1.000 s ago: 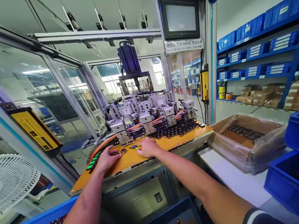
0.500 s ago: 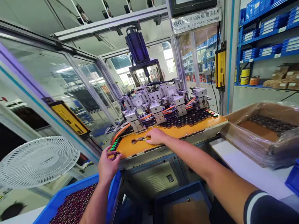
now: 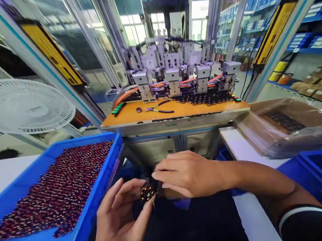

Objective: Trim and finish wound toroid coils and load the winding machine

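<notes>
Low in front of my body, my left hand (image 3: 120,217) pinches a small ring-shaped motor stator (image 3: 146,193) with copper windings between thumb and fingers. My right hand (image 3: 190,173) is at the stator's right side, its fingertips closed together by the edge. Thin wire ends seem to stick out there, but what those fingertips grip is hidden. On the orange bench top (image 3: 128,117) lies a pair of pliers (image 3: 152,109), handles spread, beside another stator (image 3: 139,110).
A blue bin (image 3: 112,152) full of small wound parts stands left. Behind the bench top is a winding machine (image 3: 174,74), with rows of dark stators (image 3: 208,98) before it. A plastic-lined carton (image 3: 260,140) sits right, a white fan (image 3: 29,106) far left.
My right hand has let go of the pliers on the bench. Both hands have come back toward my body, the left bringing the stator along. The view has tilted down.
</notes>
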Demonstrator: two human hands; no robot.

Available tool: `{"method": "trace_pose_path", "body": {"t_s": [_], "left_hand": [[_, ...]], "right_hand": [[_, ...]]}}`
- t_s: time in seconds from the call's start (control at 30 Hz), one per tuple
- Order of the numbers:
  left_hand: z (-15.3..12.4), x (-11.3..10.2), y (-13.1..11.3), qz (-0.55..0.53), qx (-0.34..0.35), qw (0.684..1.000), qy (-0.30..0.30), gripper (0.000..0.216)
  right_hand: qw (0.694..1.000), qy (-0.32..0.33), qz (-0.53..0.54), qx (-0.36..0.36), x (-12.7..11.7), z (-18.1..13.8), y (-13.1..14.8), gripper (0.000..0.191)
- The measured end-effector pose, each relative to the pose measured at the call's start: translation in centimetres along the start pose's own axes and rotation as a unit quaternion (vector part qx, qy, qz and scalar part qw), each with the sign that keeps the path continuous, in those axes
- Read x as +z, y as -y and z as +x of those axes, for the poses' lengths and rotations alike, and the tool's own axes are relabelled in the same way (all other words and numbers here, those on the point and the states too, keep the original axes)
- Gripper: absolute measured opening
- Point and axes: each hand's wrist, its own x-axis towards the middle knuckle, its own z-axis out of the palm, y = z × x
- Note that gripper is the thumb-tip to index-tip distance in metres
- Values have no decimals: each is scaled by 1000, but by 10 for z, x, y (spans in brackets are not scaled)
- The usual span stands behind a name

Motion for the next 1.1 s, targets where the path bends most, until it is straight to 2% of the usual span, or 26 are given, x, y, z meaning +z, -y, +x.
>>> {"method": "trace_pose_path", "body": {"t_s": [0.1, 0.23, 0.3, 0.37, 0.43, 0.53, 0.6, 0.63, 0.7, 0.8, 0.9, 1.0, 1.1], "left_hand": [[-9, 10, 0, -28, -12, 999, 19, 84], [-13, 21, 3, -67, -44, 997, 21, 84], [-17, 26, 4, -84, -54, 994, 32, 83], [-22, 28, 4, -97, -43, 994, 42, 83], [-27, 29, 3, -95, -28, 994, 51, 83], [-33, 29, 0, -92, -18, 993, 73, 82], [-35, 30, -2, -94, -15, 992, 85, 80], [-36, 31, -2, -96, -13, 992, 86, 80], [-37, 33, -2, -93, -12, 993, 78, 83], [-36, 36, 0, -94, -25, 994, 43, 85], [-34, 36, 3, -113, -75, 990, 30, 79], [-33, 34, 6, -125, -111, 984, 60, 74], [-35, 35, 8, -128, -109, 981, 97, 74]], "right_hand": [[994, 88, 26, 59, -3, -27, 21, 24], [971, 52, 211, 101, -5, -54, 37, 26], [944, 38, 311, 108, -5, -62, 41, 24], [910, 23, 387, 146, -3, -67, 42, 16], [858, -18, 454, 241, 2, -67, 40, 21], [726, -82, 561, 389, 17, -58, 38, 42], [641, -97, 626, 434, 29, -50, 40, 48], [612, -100, 648, 442, 34, -45, 42, 50], [575, -107, 677, 446, 43, -40, 47, 51], [553, -150, 687, 447, 54, -41, 57, 48], [536, -214, 682, 449, 60, -51, 64, 45], [529, -199, 689, 454, 57, -60, 65, 44], [555, -176, 680, 446, 48, -61, 61, 46]]}}
